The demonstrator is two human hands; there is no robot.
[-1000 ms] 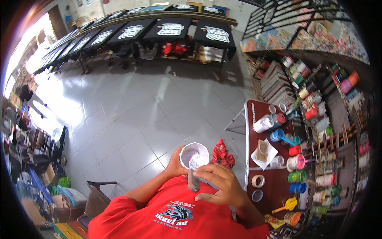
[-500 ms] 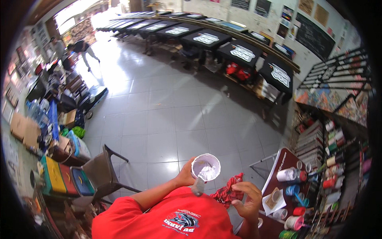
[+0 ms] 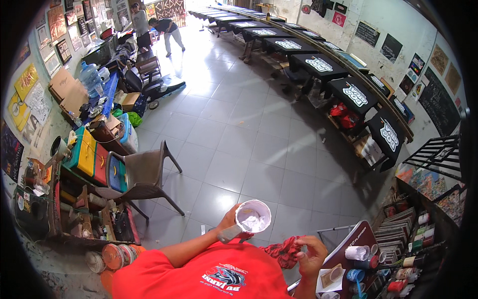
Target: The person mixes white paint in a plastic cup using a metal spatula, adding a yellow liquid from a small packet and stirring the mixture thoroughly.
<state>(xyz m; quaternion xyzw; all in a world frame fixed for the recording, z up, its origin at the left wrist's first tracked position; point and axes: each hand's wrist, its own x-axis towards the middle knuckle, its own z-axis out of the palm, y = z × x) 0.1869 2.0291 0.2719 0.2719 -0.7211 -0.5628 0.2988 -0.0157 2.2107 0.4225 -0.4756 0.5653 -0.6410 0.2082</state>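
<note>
2 hands show at the lower edge, both rising from a red shirt (image 3: 199, 276). Left hand (image 3: 230, 223) has its grip clamped on 1 white cup (image 3: 253, 217), fingers wrapped round the side, held up in front of the chest over the grey tiled floor (image 3: 239, 139); the cup has white stuff inside, too small to name. Right hand (image 3: 311, 254) has its fingers closed on 1 red cloth (image 3: 285, 250), which hangs bunched between the 2 hands, just below and right of the cup.

1 brown plastic chair (image 3: 142, 179) stands on the floor to the left, well apart from the cup. 1 dark red table (image 3: 348, 249) at the lower right is cut off by the edge; it carries several tubs and 1 roll of tape (image 3: 334, 274), the rest blurred. 5 dark printed boards (image 3: 356, 92) can be counted along the right wall, with more farther off that are hard to tell apart. 2 people (image 3: 154, 27) stand far off at the top left, small and unclear.
</note>
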